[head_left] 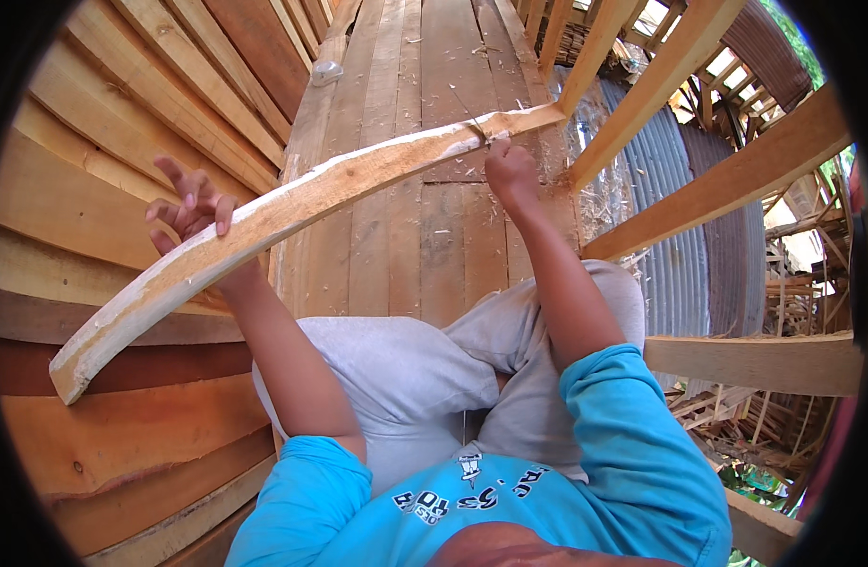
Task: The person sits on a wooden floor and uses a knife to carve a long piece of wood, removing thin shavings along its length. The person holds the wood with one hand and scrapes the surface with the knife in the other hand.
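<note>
A long pale curved strip of wood [292, 203] runs from lower left to upper right across the view. My left hand [190, 210] rests behind it near its lower part, fingers spread, steadying it. My right hand [510, 170] is closed on a thin pencil-like tool [470, 118] whose tip touches the strip near its upper end. I sit on a platform of wooden planks [434, 236], grey trousers and blue shirt below.
A wall of overlapping wooden boards [103, 123] rises at the left. Timber rails [727, 184] edge the platform at the right, with corrugated metal roofing [680, 255] and stacked lumber far below. A small pale object [326, 72] lies on the planks ahead.
</note>
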The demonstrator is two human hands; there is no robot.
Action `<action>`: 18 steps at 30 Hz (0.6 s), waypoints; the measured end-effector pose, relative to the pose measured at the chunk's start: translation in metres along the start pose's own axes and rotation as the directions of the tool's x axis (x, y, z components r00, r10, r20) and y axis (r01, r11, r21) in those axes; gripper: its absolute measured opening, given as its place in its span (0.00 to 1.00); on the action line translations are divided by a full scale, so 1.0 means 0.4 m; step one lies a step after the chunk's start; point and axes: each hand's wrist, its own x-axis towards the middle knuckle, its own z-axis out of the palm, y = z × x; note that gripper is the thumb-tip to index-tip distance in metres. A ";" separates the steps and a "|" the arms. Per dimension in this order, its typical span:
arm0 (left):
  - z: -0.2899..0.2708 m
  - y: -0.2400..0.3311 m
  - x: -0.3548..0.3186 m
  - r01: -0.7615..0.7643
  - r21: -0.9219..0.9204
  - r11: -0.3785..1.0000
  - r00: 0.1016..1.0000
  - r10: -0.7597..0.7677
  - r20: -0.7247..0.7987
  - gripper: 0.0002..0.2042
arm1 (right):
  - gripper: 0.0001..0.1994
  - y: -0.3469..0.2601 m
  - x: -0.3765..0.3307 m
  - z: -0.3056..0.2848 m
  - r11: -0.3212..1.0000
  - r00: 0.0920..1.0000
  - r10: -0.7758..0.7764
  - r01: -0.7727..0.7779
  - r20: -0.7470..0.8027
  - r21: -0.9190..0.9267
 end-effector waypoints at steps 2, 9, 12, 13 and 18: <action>-0.037 0.043 -0.012 -0.047 0.005 0.999 0.998 0.047 -0.034 0.14 | 0.30 0.019 0.003 0.002 1.000 1.000 0.020 -0.020 -0.002 -0.022; -0.002 -0.056 -0.027 -0.027 0.189 0.982 1.000 0.027 0.002 0.19 | 0.30 -0.012 -0.019 0.015 0.977 0.996 -0.075 0.065 -0.041 -0.201; -0.014 -0.035 -0.015 -0.090 0.115 0.989 0.996 0.093 -0.018 0.19 | 0.30 0.042 0.017 0.028 0.980 0.982 -0.088 0.055 -0.168 -0.191; -0.017 -0.023 -0.021 -0.119 0.040 0.992 0.991 0.121 -0.064 0.19 | 0.30 0.038 0.007 0.040 0.978 0.978 -0.125 0.093 -0.166 -0.186; -0.006 -0.037 -0.033 -0.050 0.011 0.999 0.992 0.051 -0.113 0.22 | 0.30 0.041 0.014 0.033 0.958 0.958 -0.227 0.188 -0.173 -0.216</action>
